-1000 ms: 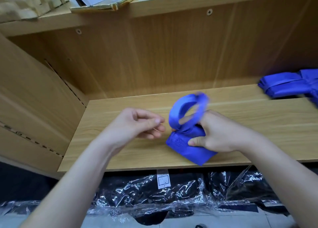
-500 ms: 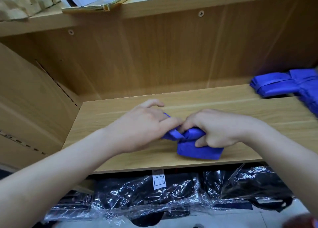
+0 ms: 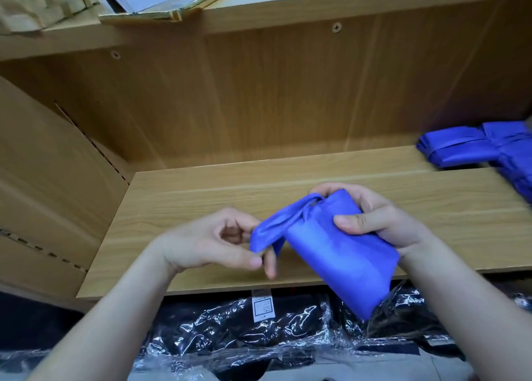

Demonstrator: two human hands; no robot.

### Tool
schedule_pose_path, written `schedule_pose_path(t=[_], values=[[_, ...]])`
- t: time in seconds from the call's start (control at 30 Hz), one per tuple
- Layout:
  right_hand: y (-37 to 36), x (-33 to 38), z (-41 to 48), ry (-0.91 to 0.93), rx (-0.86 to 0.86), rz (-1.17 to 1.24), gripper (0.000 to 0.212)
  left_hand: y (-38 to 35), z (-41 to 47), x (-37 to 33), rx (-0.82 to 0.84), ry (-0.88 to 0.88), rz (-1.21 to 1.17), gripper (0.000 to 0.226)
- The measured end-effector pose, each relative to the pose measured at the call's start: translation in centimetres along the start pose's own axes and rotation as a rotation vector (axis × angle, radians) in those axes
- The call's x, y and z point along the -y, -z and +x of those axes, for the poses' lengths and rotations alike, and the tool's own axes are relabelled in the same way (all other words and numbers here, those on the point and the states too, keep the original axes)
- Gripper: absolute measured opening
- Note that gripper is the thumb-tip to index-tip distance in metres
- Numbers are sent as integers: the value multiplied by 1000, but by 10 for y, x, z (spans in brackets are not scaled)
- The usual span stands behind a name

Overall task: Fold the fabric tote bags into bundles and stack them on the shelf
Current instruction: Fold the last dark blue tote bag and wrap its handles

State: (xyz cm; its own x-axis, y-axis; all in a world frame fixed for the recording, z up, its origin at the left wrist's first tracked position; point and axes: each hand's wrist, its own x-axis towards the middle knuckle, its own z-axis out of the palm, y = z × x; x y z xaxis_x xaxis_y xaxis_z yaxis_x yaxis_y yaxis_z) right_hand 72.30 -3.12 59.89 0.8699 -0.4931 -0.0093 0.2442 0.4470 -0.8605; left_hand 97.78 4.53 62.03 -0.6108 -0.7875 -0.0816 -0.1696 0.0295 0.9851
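A folded blue tote bag bundle (image 3: 339, 254) is held just above the front edge of the wooden shelf (image 3: 201, 196). My right hand (image 3: 374, 219) grips the bundle's upper part, thumb across its front. Its handle strap (image 3: 276, 225) runs out to the left from a knot at the top. My left hand (image 3: 227, 242) pinches the strap's end between thumb and fingers. The bundle's lower end hangs past the shelf edge.
Several blue tote bags (image 3: 483, 147) lie at the shelf's far right. Black items wrapped in clear plastic (image 3: 259, 331) fill the space below. A gold-edged tray with papers (image 3: 167, 3) sits on the upper shelf. A wooden side panel (image 3: 57, 185) closes the left.
The bundle was pressed on the shelf under both hands. Now it is lifted and turned, and my left hand has pulled the strap out to the left.
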Motion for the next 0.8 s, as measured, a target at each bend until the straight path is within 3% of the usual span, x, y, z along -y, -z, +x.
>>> schedule_pose_path(t=[0.07, 0.13, 0.2, 0.3, 0.37, 0.47, 0.57, 0.67, 0.8], values=[[-7, -10, 6, 59, -67, 100, 45, -4, 8, 14, -262, 23, 19, 13], [-15, -17, 13, 127, -215, 155, 32, -18, 17, 29, -455, 24, -131, 23], [-19, -23, 19, 153, -375, 202, 10, -38, 25, 40, -567, -36, -456, 26], [-17, -32, 24, 101, -499, 170, 12, -55, 29, 45, -710, -142, -825, 49], [-15, -37, 25, 61, -549, 116, 17, -55, 32, 46, -775, -158, -891, 55], [-12, -37, 26, 16, -590, 64, 24, -52, 37, 41, -778, -206, -852, 37], [-8, -35, 24, -37, -587, 25, 12, -49, 38, 38, -779, -155, -725, 39], [-7, -37, 23, -113, -597, -37, 13, -44, 39, 31, -780, -25, -461, 28], [-3, -35, 28, -52, -739, -12, 13, -45, 38, 26, -575, -11, -82, 11]])
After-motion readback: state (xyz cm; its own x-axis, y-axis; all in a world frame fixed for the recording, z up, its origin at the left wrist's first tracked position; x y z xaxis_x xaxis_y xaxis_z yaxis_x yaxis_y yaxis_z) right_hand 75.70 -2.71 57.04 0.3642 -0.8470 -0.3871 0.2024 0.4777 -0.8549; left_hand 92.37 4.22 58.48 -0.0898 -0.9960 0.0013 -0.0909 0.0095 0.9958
